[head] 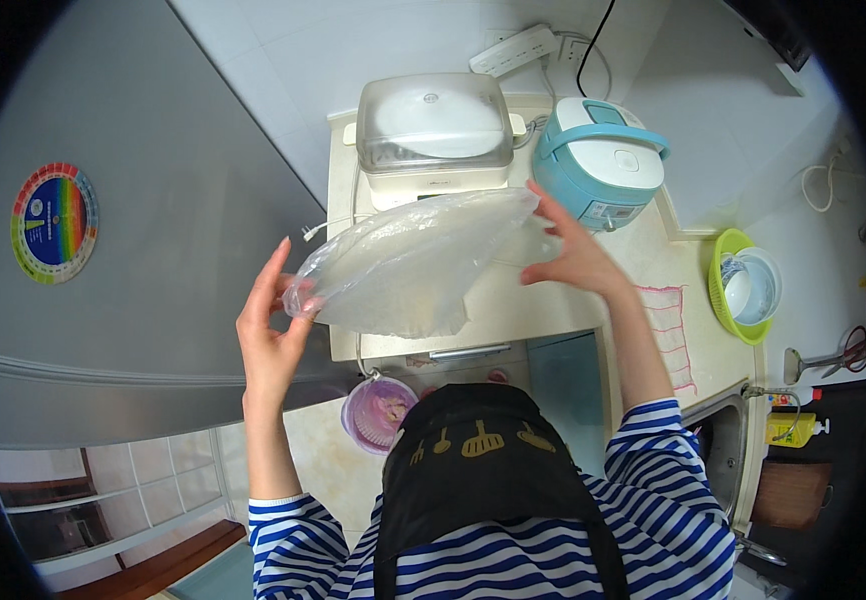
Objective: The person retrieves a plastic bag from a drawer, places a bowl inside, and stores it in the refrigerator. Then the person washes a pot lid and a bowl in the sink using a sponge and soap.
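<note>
A thin, clear plastic bag [410, 266] stretches between my two hands above the counter. My left hand [271, 311] pinches its left corner, with the thumb below and the fingers partly seen through the film. At the upper right corner, the fingertips of my right hand [579, 255] hold the bag, while the thumb stands apart lower down. Behind the bag is a cream electric steamer [433, 139] with a see-through lid. A blue and white rice cooker [598, 169] with a carrying handle stands just beyond my right hand.
On the left rises a grey refrigerator [177, 225]. A loose plug [309, 232] lies near the counter's left edge. Below stands a purple waste bin [361, 427]. To the right are a mesh cloth [665, 322], a green basket [718, 289] with bowls, and a sink [729, 450].
</note>
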Demonstrator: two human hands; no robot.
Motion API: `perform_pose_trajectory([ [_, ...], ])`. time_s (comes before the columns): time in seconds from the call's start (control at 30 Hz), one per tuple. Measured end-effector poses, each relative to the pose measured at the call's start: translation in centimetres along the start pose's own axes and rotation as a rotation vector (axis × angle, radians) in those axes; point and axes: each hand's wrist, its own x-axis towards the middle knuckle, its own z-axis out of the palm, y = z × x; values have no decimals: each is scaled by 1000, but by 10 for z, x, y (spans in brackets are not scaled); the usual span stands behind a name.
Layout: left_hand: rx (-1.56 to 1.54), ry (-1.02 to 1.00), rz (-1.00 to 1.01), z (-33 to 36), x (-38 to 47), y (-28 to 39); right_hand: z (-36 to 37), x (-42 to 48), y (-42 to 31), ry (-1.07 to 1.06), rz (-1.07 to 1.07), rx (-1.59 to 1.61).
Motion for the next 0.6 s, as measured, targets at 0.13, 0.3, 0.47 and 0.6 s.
perform_pose_trajectory([
  [0.13, 290, -234, 170, -12, 13, 21, 48, 15, 26, 70, -20, 251],
  [0.3, 620, -180, 196, -46, 25, 26, 41, 41, 46, -107, 49, 358],
  [0.47, 122, -149, 3, -80, 28, 4, 45, 38, 70, -50, -82, 295],
  [0.6, -194, -112, -128, -73, 1, -63, 69, 27, 97, -79, 0, 245],
])
